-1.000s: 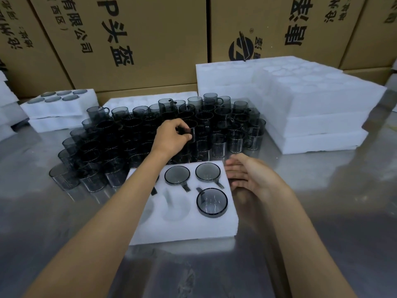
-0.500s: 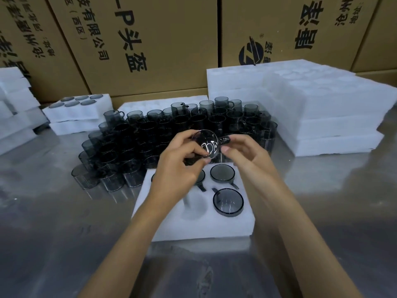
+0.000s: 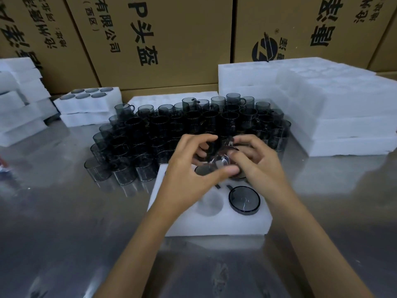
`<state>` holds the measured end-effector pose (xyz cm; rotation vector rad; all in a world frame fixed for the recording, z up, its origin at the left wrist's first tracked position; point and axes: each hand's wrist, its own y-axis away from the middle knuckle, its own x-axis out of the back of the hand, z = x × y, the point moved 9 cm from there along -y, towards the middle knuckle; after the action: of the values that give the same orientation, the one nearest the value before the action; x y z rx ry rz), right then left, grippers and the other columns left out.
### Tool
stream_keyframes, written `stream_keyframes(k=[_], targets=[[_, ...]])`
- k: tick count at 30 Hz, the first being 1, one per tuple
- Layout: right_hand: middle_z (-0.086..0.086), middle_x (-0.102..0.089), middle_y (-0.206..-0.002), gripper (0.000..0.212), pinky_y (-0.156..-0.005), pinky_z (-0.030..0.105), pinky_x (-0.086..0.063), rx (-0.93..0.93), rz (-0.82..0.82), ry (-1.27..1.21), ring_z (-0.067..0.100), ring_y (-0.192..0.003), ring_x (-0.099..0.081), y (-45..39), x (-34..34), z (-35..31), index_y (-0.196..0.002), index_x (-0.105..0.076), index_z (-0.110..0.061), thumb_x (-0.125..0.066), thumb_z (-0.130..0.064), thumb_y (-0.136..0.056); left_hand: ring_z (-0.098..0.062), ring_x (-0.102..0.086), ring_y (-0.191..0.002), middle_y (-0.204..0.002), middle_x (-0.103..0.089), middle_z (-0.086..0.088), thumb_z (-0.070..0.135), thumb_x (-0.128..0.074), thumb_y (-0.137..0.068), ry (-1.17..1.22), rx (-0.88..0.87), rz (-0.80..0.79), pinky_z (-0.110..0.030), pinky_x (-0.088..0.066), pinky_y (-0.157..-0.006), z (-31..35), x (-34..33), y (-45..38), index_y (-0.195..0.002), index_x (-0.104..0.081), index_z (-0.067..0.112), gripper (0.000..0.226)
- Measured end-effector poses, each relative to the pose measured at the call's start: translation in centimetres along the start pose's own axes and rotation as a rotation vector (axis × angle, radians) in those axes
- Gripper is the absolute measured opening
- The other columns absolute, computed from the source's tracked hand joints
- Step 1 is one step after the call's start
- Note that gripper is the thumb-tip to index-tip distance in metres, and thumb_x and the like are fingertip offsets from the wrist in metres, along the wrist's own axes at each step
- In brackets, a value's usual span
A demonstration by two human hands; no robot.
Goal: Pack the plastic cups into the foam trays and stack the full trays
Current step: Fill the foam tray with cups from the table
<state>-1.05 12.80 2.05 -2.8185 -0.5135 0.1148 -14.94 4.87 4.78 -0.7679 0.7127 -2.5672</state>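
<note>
Foam tray w/ cups in pockets, both hands, left hand & right hand, gripping smoky cup

- One view only, from a camera worn on the person's head, wide-angle, looking forward and down.
- It sits close above the table; both forearms run up from the bottom edge to the left grip and right grip at mid-frame.
- Beyond the grips it faces cardboard boxes that fill the top edge.
</note>
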Motion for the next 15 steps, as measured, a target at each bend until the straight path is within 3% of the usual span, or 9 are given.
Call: stream_keyframes(k=[2,4,7,9,12,15], targets=[[-0.002,-0.076,-0.077,0.016,-0.061,0.019,-0.053,0.016,-0.064,0.047,0.008,-0.065,-0.07,0.1,-0.5,-0.2,-0.096,-0.07,-0.018,-0.066,-0.003,-0.092,-0.012,-0.063,-0.097,-0.106,-0.062,0.007,0.046,-0.07,-0.085,0.187,0.086,0.058,-0.024,-0.055,-0.08,-0.4,1.3,-0.1,-0.115,-0.066,0.028,0.036],[-0.006,-0.076,-0.077,0.02,-0.067,0.021,-0.055,0.044,-0.17,0.154,0.008,-0.068,-0.071,0.5,-1.7,-0.4,-0.091,-0.073,-0.024,-0.07,-0.004,-0.09,-0.015,-0.067,-0.089,-0.1,-0.069,0.001,0.03,-0.068,-0.093,0.27,0.173,0.055,-0.027,-0.058,-0.073,-1.1,2.2,-0.4,-0.109,-0.069,0.024,0.016],[-0.012,-0.077,-0.083,0.02,-0.077,0.024,-0.056,0.073,-0.319,0.33,0.008,-0.082,-0.073,1.5,-3.7,-0.1,-0.087,-0.077,-0.031,-0.074,-0.011,-0.087,-0.016,-0.068,-0.081,-0.094,-0.072,0.001,0.015,-0.07,-0.09,0.3,0.313,-0.179,-0.028,-0.058,-0.067,-2.6,1.5,-0.2,-0.106,-0.071,0.015,0.016],[-0.014,-0.076,-0.085,0.014,-0.076,0.02,-0.053,0.067,-0.363,0.356,0.002,-0.083,-0.071,1.9,-4.5,0.2,-0.089,-0.079,-0.029,-0.074,-0.017,-0.087,-0.024,-0.071,-0.09,-0.1,-0.074,0.0,0.017,-0.072,-0.088,0.261,0.367,-0.335,-0.033,-0.058,-0.077,-3.4,0.8,0.5,-0.105,-0.073,0.013,0.017],[-0.017,-0.071,-0.078,0.008,-0.066,0.013,-0.042,0.062,-0.355,0.465,-0.003,-0.07,-0.058,2.1,-4.7,0.8,-0.081,-0.077,-0.036,-0.074,-0.029,-0.084,-0.023,-0.07,-0.086,-0.093,-0.075,-0.005,0.015,-0.075,-0.086,0.253,0.385,-0.368,-0.035,-0.056,-0.08,-4.2,0.9,0.7,-0.092,-0.076,0.011,0.008],[-0.019,-0.069,-0.084,0.006,-0.08,0.014,-0.038,0.153,-0.342,0.616,0.006,-0.091,-0.052,2.1,-4.7,0.4,-0.077,-0.076,-0.032,-0.076,-0.028,-0.081,-0.013,-0.066,-0.073,-0.08,-0.073,-0.004,0.021,-0.078,-0.08,0.241,0.394,-0.382,-0.024,-0.055,-0.068,-4.4,0.7,0.8,-0.084,-0.076,0.01,0.012]])
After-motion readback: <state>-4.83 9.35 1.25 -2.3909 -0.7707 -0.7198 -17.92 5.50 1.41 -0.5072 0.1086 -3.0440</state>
